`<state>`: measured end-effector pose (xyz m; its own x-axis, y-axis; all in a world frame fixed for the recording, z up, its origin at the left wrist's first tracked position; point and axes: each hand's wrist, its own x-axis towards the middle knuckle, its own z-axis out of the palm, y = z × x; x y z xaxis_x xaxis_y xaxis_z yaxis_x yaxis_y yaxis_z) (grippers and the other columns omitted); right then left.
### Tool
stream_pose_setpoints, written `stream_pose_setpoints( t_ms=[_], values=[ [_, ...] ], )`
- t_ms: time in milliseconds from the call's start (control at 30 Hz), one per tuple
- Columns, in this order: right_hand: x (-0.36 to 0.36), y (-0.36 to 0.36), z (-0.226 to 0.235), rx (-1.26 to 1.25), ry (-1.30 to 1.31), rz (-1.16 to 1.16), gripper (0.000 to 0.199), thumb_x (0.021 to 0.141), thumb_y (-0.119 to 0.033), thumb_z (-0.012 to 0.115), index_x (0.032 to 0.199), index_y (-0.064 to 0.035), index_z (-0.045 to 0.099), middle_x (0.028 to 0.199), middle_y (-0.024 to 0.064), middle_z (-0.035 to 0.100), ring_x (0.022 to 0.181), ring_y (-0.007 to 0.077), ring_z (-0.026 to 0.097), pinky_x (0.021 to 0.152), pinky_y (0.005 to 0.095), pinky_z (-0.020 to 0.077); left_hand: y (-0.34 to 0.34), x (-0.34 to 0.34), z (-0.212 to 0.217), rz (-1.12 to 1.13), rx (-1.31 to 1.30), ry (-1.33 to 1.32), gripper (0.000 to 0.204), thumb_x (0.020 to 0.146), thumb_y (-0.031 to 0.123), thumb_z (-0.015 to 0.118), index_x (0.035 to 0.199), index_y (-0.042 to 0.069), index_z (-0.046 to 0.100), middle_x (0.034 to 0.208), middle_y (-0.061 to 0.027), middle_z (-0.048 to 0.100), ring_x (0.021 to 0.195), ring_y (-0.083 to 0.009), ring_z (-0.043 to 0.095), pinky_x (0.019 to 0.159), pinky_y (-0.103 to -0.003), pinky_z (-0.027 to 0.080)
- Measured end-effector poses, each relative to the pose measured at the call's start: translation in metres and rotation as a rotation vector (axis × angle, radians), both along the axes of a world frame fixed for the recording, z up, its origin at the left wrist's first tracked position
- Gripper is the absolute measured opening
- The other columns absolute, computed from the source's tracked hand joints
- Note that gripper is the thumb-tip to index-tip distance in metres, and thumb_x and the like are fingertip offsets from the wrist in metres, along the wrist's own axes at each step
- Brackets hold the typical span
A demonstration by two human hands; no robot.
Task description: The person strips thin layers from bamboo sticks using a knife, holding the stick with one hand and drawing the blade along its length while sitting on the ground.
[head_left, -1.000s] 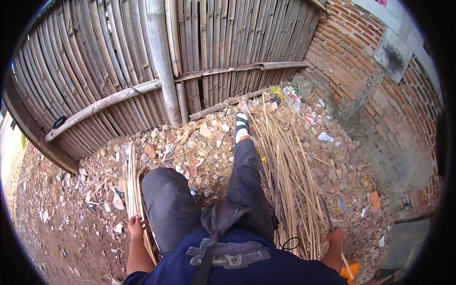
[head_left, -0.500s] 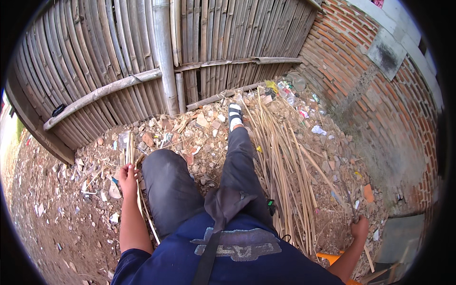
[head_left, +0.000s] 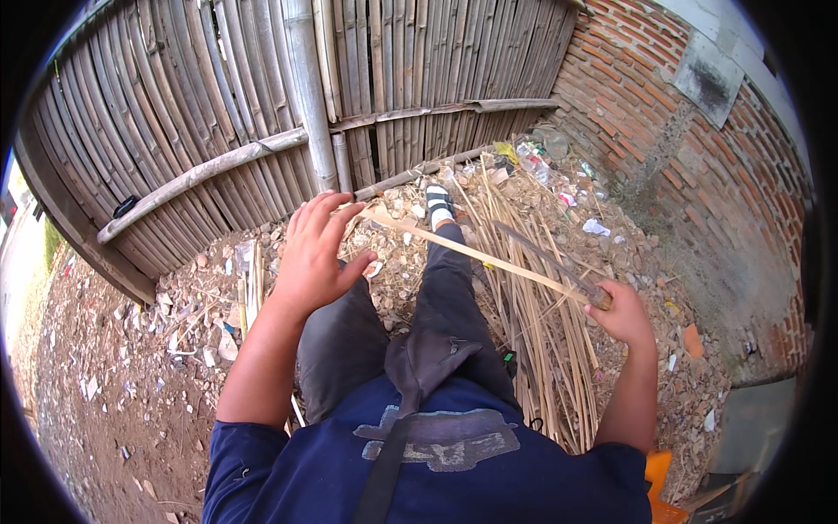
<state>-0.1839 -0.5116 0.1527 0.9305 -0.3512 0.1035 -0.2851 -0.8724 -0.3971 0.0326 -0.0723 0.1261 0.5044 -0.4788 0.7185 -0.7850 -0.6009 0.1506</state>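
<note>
My right hand (head_left: pixel 627 314) is closed round the wooden handle of a knife (head_left: pixel 550 258) with a long, dark, narrow blade pointing up and left. A pale bamboo strip (head_left: pixel 480 254) runs from that same hand across to the left, its near end seemingly pinched there beside the handle. At the strip's far end my left hand (head_left: pixel 316 249) is raised above my left knee, fingers spread; whether a fingertip touches the strip I cannot tell. Below the blade lies a long pile of split bamboo strips (head_left: pixel 546 367), right of my outstretched leg.
More bamboo pieces (head_left: pixel 253 284) lie left of my knee. A bamboo fence (head_left: pixel 192 122) stands ahead, and a brick wall (head_left: pixel 602 74) rises on the right. Rubble and litter (head_left: pixel 559 175) cover the ground. An orange object (head_left: pixel 661 476) sits at my right side.
My left hand has left the bamboo pieces on the left, rising inward and opening. My right hand has brought the knife up from the low right; the bamboo strip now spans between both hands.
</note>
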Motion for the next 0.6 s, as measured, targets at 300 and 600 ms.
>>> stream_pose_setpoints(
  t_ms=[300, 600],
  values=[
    [0.100, 0.046, 0.017, -0.063, -0.044, 0.380, 0.033, 0.077, -0.022, 0.081, 0.102, -0.0046, 0.069, 0.082, 0.0173, 0.067, 0.080, 0.0363, 0.066, 0.073, 0.0429, 0.0505, 0.039, -0.001, -0.015, 0.330, 0.432, 0.472, 0.035, 0.087, 0.036, 0.071, 0.113, 0.014, 0.066, 0.090, -0.0133, 0.071, 0.084, -0.0350, 0.070, 0.081, -0.048, 0.055],
    [0.145, 0.055, -0.019, 0.027, -0.182, 0.251, 0.033, 0.083, -0.024, 0.077, 0.109, -0.0061, 0.066, 0.098, 0.0179, 0.070, 0.093, 0.0397, 0.067, 0.080, 0.0448, 0.0534, 0.077, -0.062, -0.092, 0.545, 0.093, 0.696, 0.036, 0.092, 0.036, 0.070, 0.095, 0.001, 0.066, 0.068, -0.0197, 0.066, 0.067, -0.0378, 0.068, 0.063, -0.045, 0.052]
  ],
)
